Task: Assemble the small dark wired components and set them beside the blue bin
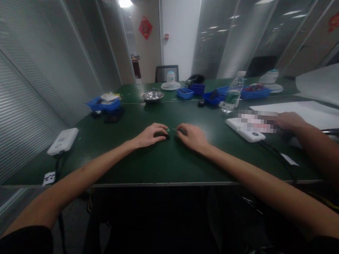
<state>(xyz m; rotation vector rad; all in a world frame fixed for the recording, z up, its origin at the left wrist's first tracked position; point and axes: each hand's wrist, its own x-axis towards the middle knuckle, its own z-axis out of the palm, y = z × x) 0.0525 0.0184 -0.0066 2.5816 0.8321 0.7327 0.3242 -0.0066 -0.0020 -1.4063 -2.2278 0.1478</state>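
Over the green table, my left hand [152,135] pinches a small black piece [167,136] between thumb and fingers. A tiny green bit [168,130] shows at its fingertips; whether it belongs to the black piece I cannot tell. Facing it, a short gap to the right, my right hand [193,137] is closed on a thin pale pointed thing [174,129]. Only its tip sticks out toward the left hand, and its kind is too small to make out. Both hands rest low, close to the tabletop.
On the green table [155,168] stand a metal bowl [152,97], blue trays [104,104], a plastic bottle [233,94] and a white power bank [63,141]. Another person's hand [291,122] is at the right, beside a second white power bank [244,132].
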